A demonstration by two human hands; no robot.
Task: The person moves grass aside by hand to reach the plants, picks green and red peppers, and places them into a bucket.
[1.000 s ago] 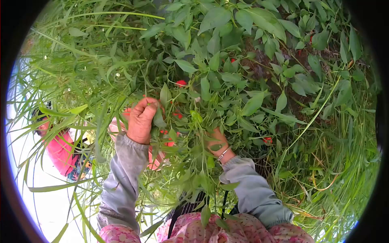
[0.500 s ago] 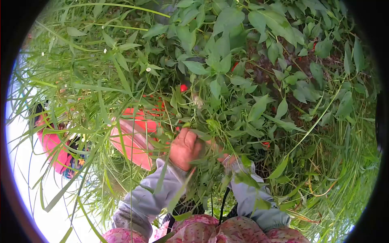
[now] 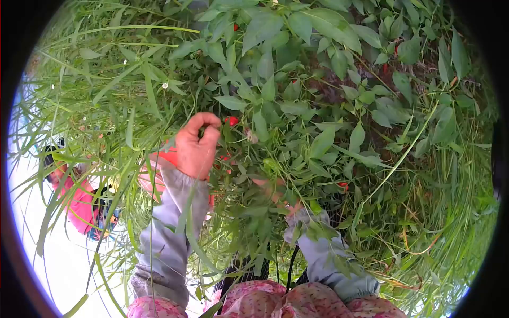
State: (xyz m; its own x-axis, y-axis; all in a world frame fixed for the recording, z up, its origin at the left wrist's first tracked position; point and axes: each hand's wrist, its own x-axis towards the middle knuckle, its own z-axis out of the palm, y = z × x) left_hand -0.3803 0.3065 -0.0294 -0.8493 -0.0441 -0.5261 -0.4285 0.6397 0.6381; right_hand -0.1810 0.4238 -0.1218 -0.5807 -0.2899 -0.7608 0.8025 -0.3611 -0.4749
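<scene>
My left hand (image 3: 197, 147) is raised among the leaves on the left, its fingers curled and thumb drawn in. Whatever it may hold is hidden. Just right of its fingertips is a red pepper (image 3: 231, 121). Behind this hand and wrist stands a red tub (image 3: 151, 180), mostly covered by the sleeve and grass. My right hand (image 3: 275, 190) reaches in among the leafy stems of the pepper plant (image 3: 265, 209). Leaves and blur cover most of its fingers, so its grip does not show. A green pepper (image 3: 315, 206) hangs close to the right wrist.
Another person in a pink top (image 3: 79, 204) is at the far left, beyond tall grass (image 3: 69, 127). More red peppers, one a small red pepper (image 3: 343, 185), show among leaves on the right. Long grass blades cross in front of my left sleeve (image 3: 169, 238).
My left hand has moved up and left, away from my right hand, and now covers much of the red tub. My right hand stays low in the leaves. The view has shifted slightly.
</scene>
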